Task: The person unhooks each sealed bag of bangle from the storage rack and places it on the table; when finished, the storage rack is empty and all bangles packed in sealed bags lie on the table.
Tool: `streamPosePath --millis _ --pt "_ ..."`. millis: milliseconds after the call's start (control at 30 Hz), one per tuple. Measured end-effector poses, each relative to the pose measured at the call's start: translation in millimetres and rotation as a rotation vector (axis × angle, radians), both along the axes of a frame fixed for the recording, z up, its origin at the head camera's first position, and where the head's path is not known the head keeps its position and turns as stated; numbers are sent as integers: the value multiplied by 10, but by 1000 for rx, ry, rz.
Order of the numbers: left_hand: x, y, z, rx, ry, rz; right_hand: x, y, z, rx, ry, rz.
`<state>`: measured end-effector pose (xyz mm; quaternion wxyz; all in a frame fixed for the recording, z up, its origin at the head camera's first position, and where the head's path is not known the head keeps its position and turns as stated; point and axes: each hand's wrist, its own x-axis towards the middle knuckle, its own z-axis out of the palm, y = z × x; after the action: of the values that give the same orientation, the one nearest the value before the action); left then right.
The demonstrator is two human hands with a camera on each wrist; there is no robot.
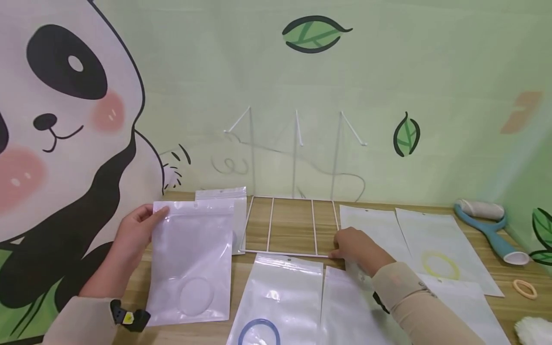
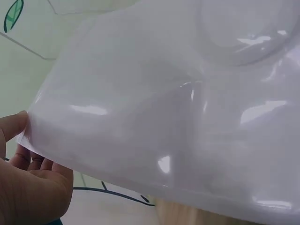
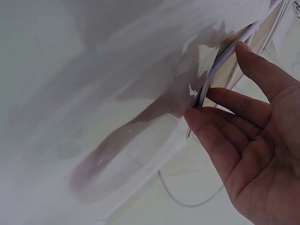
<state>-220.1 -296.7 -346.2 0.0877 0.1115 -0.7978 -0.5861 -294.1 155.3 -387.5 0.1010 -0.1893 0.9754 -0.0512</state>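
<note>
My left hand (image 1: 135,235) pinches the upper left edge of a white zip bag (image 1: 189,254), held upright. A pale round shape shows through the bag's lower part. In the left wrist view, the thumb and fingers of the left hand (image 2: 35,187) grip the bag's edge. At the front right corner of a white wire rack (image 1: 315,230), my right hand (image 1: 360,247) pinches the frame. The right wrist view shows the right hand's fingers (image 3: 211,133) and thumb about the rack's wire, beside a glossy white bag (image 3: 117,103). Three prongs rise behind the rack's base.
Behind the held bag stands another zip bag (image 1: 221,194). In front lies a bag (image 1: 289,287) with a blue ring (image 1: 276,328). More bags lie right, one showing a yellow ring (image 1: 458,270). Beyond are a blue-handled roller (image 1: 491,235), an orange ring (image 1: 534,292) and white fluff (image 1: 534,330).
</note>
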Motion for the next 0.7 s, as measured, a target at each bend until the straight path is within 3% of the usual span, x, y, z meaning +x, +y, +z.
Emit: streamPosePath --millis 433,700 --pt "46 -92 -292 -26 -168 -97 -66 19 12 -23 -9 5" --pt "45 -157 -455 -113 -276 -182 -77 38 -34 -8 -34 -4"
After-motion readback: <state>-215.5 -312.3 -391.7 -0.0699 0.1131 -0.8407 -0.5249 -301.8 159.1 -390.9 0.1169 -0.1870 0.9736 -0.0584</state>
